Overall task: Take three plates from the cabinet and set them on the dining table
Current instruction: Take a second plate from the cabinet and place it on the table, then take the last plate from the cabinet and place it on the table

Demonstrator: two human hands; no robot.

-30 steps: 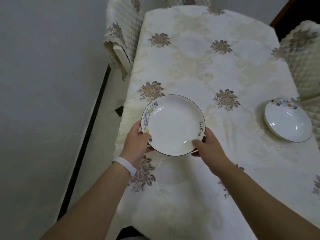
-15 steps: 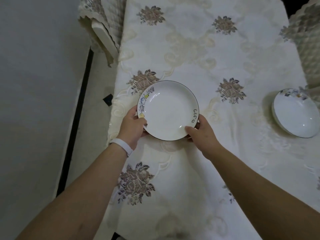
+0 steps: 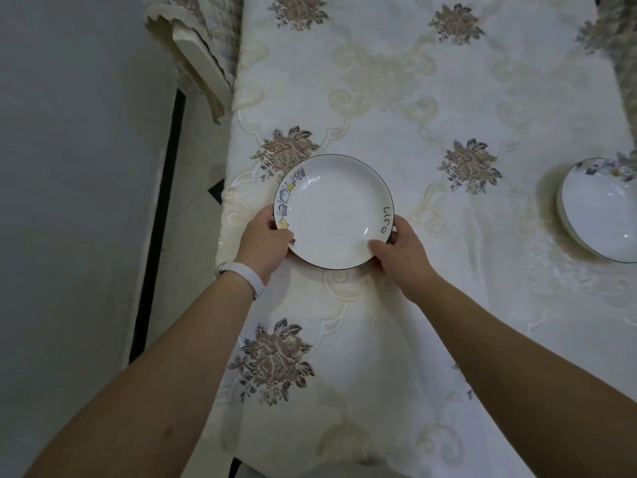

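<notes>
Lowered toward the desk since a second ago: white plate, now on or just above it, cannot tell which. Cream flowered cloth, grey wall left, second plate well apart right. Pinched at its near rim by left hand and right hand, fingers curled around the edge.

You have one view, from your head: it looks steeply down, close over the near left part of the table, with the wall at left and a chair far left.
</notes>
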